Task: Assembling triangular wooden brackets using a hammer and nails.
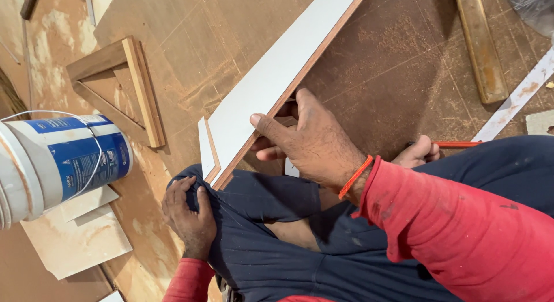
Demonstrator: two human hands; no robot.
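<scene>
Two hands show below a long white laminated board point(271, 77) with a raw reddish-brown plywood edge, lying slantwise across a dusty brown sheet point(398, 65) strewn with sawdust. Right hand point(309, 143) clasps that edge near its lower end, thumb on the smooth white face. Left hand point(187, 212) rests loosely curled on a dark blue trouser knee point(259, 204), gripping nothing. Nearby stand a white-and-blue plastic bucket point(57, 163) and a triangular wooden frame point(124, 85).
</scene>
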